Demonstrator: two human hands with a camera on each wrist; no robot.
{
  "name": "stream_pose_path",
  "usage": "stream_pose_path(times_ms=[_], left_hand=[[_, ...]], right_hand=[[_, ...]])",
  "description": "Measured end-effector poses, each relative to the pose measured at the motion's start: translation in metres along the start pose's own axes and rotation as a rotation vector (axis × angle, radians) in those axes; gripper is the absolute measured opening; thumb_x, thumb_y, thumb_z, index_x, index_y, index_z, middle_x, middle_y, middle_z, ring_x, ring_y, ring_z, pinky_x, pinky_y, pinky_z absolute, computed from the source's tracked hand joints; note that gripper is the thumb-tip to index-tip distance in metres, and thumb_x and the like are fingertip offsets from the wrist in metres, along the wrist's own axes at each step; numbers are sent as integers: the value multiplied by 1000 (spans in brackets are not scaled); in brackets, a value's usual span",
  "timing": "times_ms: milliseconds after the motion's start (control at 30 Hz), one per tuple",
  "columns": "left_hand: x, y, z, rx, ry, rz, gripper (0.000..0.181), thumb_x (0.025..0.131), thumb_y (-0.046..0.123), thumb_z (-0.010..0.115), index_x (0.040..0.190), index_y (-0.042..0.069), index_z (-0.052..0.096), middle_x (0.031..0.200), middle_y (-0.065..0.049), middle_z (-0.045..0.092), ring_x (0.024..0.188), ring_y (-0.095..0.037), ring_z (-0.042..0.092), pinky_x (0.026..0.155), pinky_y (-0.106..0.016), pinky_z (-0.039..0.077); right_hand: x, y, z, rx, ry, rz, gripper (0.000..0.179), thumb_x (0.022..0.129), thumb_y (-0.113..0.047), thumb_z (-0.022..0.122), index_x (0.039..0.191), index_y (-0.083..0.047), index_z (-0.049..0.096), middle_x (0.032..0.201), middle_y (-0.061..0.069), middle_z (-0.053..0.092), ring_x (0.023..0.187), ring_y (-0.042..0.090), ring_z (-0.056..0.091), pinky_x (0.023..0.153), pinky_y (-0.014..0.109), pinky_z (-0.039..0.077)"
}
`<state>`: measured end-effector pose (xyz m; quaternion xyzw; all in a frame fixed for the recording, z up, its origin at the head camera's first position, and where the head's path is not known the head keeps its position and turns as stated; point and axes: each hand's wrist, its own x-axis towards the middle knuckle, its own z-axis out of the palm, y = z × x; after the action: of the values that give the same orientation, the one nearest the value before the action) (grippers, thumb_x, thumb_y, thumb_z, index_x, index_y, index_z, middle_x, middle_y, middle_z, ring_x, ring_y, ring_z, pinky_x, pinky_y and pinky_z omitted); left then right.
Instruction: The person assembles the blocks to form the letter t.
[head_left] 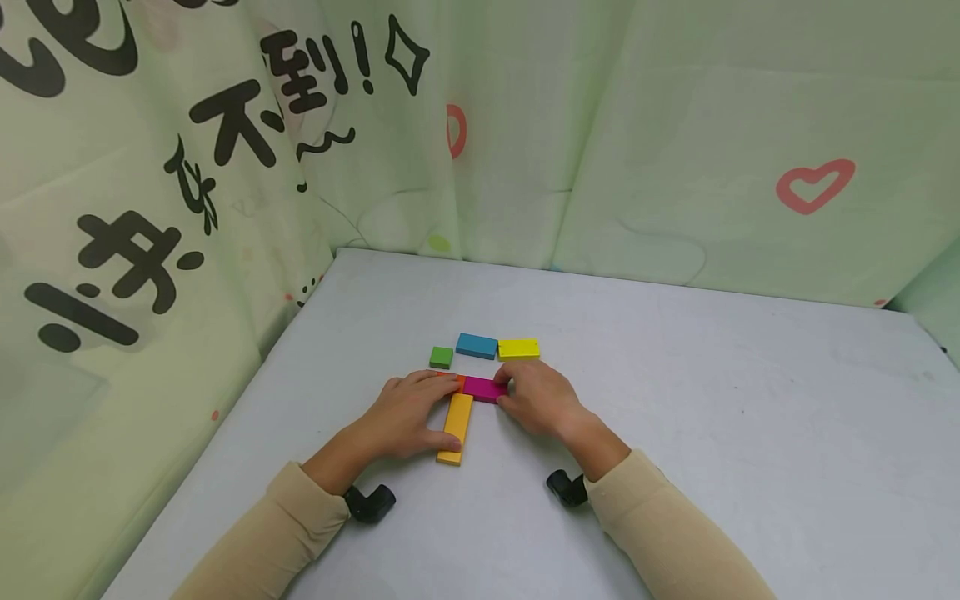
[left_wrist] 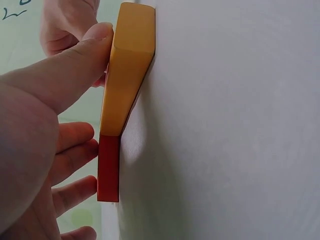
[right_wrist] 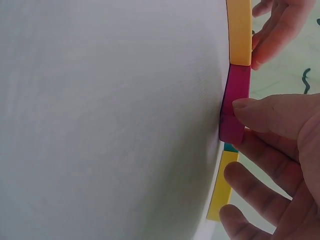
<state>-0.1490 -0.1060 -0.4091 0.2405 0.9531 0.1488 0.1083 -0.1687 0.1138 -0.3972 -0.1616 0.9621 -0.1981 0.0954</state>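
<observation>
My right hand [head_left: 536, 396] pinches the right end of a magenta block [head_left: 483, 388] between thumb and index finger, while its other fingers stretch out near the yellow block [right_wrist: 222, 187]. A long amber block [head_left: 459, 421] lies lengthwise towards me, its far end against the row of the magenta and red blocks. The thumb of my left hand [head_left: 405, 417] rests on the amber block's near end. Its other fingers reach straight forward, their tips right at the red block [left_wrist: 108, 168], which that hand mostly covers in the head view.
Behind the row lie a small green block [head_left: 441, 357], a blue block [head_left: 477, 346] and a yellow block [head_left: 518, 349], all on the white table [head_left: 712, 417]. Patterned curtains [head_left: 675, 150] hang along the table's back and left edges. Black camera mounts [head_left: 371, 504] sit at both wrists.
</observation>
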Motion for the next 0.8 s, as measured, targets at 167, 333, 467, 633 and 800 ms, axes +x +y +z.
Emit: stream_pose_path(times_ms=[167, 333, 467, 633, 800], left_hand=[[0, 1, -2, 5, -11, -3, 85, 80, 53, 80, 150, 18, 47, 150, -1, 48, 142, -28, 32, 108, -52, 31], [0, 2, -4, 26, -27, -2, 85, 81, 55, 78, 151, 18, 46, 151, -1, 47, 142, -28, 32, 108, -53, 31], [1, 3, -4, 49, -38, -2, 85, 81, 56, 78, 151, 18, 47, 151, -1, 46, 142, -28, 32, 108, -54, 32], [2, 5, -7, 81, -56, -8, 86, 81, 57, 77, 151, 19, 46, 152, -1, 46, 142, -27, 32, 108, -54, 32], [2, 7, -9, 116, -62, -2, 87, 80, 59, 76, 151, 18, 46, 153, -2, 45, 141, -27, 34, 107, -55, 33]], right_hand=[[0, 0, 0, -5, -4, 1, 29, 91, -19, 74, 118, -9, 70, 107, 5, 68, 96, 22, 58, 90, 40, 52], [0, 0, -1, -2, -14, 3, 30, 91, -19, 74, 119, -9, 69, 108, 5, 68, 97, 22, 58, 91, 40, 52], [0, 0, -1, 0, -17, 6, 29, 91, -19, 74, 119, -10, 69, 108, 5, 68, 97, 22, 58, 92, 41, 51], [1, 0, -1, 3, -21, 8, 30, 91, -19, 74, 119, -10, 70, 108, 5, 68, 98, 22, 58, 92, 41, 51], [1, 0, -1, 7, -26, 7, 29, 91, -19, 74, 119, -10, 69, 108, 4, 68, 98, 22, 58, 91, 41, 51]])
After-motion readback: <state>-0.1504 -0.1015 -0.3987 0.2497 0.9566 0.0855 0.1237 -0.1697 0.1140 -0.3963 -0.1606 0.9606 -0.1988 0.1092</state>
